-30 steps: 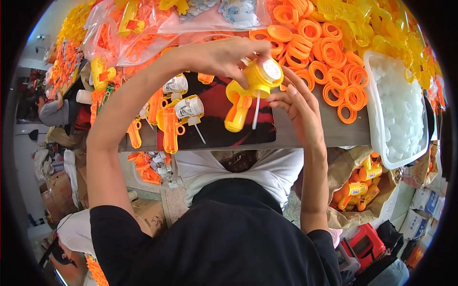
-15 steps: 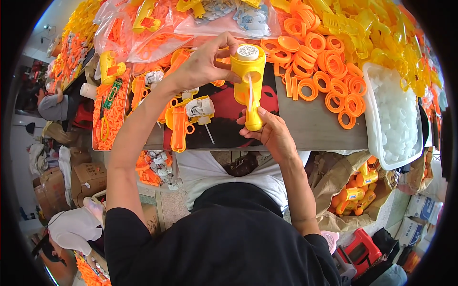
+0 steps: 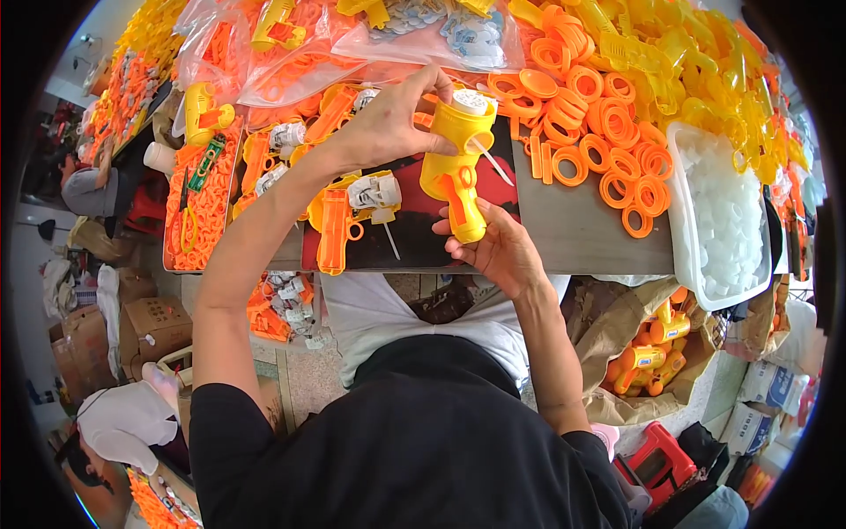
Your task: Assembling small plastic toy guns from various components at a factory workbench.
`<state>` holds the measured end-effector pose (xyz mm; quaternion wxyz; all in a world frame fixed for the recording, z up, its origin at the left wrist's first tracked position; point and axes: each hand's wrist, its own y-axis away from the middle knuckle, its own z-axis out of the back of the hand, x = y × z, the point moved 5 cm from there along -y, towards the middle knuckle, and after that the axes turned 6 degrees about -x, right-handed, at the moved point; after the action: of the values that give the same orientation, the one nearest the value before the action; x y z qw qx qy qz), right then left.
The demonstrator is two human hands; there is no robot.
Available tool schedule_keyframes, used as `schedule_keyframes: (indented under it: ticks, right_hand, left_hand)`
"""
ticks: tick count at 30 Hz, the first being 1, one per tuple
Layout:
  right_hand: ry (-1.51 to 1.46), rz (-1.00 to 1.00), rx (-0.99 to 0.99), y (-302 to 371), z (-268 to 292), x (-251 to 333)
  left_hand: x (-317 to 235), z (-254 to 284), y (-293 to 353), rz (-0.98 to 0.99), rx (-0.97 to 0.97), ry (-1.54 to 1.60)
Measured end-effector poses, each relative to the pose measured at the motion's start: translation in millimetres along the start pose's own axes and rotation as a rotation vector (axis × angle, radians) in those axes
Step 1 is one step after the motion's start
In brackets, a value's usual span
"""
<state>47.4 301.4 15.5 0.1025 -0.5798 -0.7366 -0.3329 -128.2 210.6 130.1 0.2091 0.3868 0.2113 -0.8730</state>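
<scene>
Identifiable as a small-parts assembly workshop. Indicated by loose orange rings (image 3: pixel 567 115) and yellow plastic shells (image 3: pixel 661 53) heaped on a workbench (image 3: pixel 573 234), a bin (image 3: pixel 693 264) of translucent pieces (image 3: pixel 727 212), a paper sack (image 3: pixel 630 407) of yellow-orange units (image 3: pixel 643 357), and other people (image 3: pixel 92 189) nearby.

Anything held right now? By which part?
Yellow toy gun: left hand grips its upper body; right hand holds the handle's lower end.

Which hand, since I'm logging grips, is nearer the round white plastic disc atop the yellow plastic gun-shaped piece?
Left. The left hand holds the piece near its top, beside the disc; the right hand is lower, at the handle.
</scene>
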Motion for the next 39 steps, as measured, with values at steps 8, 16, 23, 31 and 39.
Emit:
schedule_keyframes:
  ticks: [8,16,23,31,39]
  right_hand:
    - [0.012,-0.004,0.040,1.9,0.5,4.3]
    - [0.416,0.057,-0.041,15.1,7.8,10.8]
    - [0.510,0.371,-0.210,21.9,34.0,65.0]
    - [0.611,0.241,-0.100,9.7,59.9,75.3]
    - [0.696,0.263,-0.085,8.7,62.9,71.7]
  left_hand:
    - [3.9,2.4,-0.4,0.009,-0.004,0.002]
    - [-22.2,-6.1,-1.9,0.015,0.162,0.045]
    - [-57.3,-65.2,-15.2,-0.277,0.487,-0.319]
    - [-56.2,-109.0,-30.9,-0.411,0.748,-0.516]
    - [-64.1,-103.6,-21.5,-0.521,0.721,-0.522]
